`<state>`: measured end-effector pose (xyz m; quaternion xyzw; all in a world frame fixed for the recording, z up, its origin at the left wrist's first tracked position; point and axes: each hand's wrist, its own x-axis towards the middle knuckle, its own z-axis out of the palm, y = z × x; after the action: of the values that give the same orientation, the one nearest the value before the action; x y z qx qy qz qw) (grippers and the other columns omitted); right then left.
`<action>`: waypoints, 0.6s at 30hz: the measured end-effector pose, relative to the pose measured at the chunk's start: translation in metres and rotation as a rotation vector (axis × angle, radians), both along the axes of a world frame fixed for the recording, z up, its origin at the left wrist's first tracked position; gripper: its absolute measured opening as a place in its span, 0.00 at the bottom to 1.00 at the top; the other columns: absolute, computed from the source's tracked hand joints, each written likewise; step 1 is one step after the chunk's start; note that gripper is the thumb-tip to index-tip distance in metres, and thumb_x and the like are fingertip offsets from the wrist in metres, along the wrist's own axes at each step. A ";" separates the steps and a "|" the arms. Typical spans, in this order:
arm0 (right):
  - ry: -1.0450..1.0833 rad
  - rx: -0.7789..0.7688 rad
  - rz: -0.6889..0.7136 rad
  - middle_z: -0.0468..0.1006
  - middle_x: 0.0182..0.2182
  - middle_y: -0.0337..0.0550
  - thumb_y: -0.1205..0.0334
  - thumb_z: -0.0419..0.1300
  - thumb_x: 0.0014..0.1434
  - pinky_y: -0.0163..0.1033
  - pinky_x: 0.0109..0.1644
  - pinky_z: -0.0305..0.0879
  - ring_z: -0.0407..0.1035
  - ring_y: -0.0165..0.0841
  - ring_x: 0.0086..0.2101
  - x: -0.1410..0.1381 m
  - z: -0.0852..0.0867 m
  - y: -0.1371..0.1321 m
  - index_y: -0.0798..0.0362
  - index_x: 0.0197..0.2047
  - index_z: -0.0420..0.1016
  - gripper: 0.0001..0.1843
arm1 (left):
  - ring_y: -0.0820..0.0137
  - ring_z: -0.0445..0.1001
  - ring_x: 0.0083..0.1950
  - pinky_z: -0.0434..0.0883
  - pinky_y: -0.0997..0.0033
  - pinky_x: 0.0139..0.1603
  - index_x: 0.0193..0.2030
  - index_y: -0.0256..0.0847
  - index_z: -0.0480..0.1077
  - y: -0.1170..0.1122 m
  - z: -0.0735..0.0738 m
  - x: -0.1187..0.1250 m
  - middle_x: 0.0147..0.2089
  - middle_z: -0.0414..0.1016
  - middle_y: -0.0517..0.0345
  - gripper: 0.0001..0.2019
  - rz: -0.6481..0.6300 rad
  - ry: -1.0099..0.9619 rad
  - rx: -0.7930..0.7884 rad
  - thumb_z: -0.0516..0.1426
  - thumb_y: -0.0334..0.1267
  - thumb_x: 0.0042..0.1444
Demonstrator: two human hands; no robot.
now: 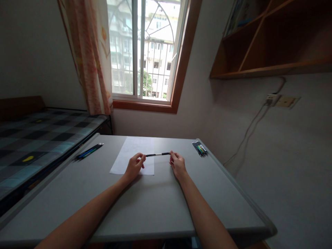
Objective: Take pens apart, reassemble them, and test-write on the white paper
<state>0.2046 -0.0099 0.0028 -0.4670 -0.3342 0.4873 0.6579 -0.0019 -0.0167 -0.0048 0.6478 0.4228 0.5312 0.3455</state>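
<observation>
A slim black pen (157,154) with a white band near its middle is stretched level between my two hands, above the table. My left hand (135,165) pinches one end of it, over a sheet of white paper (119,162). At the other end, the fingertips of my right hand (178,164) are closed on the pen, just right of the paper's edge. Faint marks show on the paper, too pale to read.
Several pens (89,151) lie together at the table's left side. Another row of pens (199,148) rests near the right edge of the grey-white table (145,211). A checked bed (52,138) stands left, and a wooden shelf (243,74) hangs at upper right.
</observation>
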 end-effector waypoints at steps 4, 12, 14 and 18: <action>-0.010 0.008 -0.001 0.62 0.15 0.33 0.47 0.66 0.37 0.32 0.21 0.52 0.55 0.23 0.18 0.000 0.000 0.000 0.53 0.23 0.67 0.19 | 0.77 0.67 0.21 0.64 0.76 0.24 0.24 0.37 0.64 0.000 0.001 0.000 0.25 0.65 0.62 0.17 -0.013 0.007 0.000 0.51 0.49 0.54; 0.051 0.002 -0.028 0.62 0.15 0.32 0.49 0.67 0.37 0.30 0.20 0.52 0.54 0.22 0.17 0.001 -0.002 0.003 0.54 0.22 0.68 0.18 | 0.78 0.67 0.20 0.64 0.77 0.21 0.34 0.38 0.66 0.000 0.001 0.000 0.29 0.66 0.62 0.14 0.026 -0.024 -0.001 0.52 0.49 0.52; 0.059 -0.001 -0.030 0.61 0.15 0.32 0.50 0.67 0.37 0.30 0.20 0.51 0.54 0.22 0.17 0.001 -0.003 0.003 0.54 0.22 0.68 0.18 | 0.79 0.67 0.20 0.64 0.78 0.21 0.36 0.38 0.65 -0.001 0.002 0.000 0.31 0.66 0.62 0.14 0.020 -0.026 0.009 0.54 0.47 0.51; 0.059 -0.001 -0.022 0.61 0.15 0.31 0.50 0.66 0.38 0.29 0.20 0.51 0.54 0.22 0.18 0.001 -0.003 0.003 0.54 0.22 0.67 0.17 | 0.80 0.66 0.20 0.64 0.78 0.20 0.36 0.38 0.65 -0.002 0.001 0.001 0.31 0.66 0.62 0.13 0.017 -0.013 0.012 0.54 0.47 0.51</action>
<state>0.2059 -0.0065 -0.0003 -0.4562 -0.3093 0.4937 0.6727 -0.0008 -0.0189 -0.0034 0.6428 0.4228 0.5410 0.3396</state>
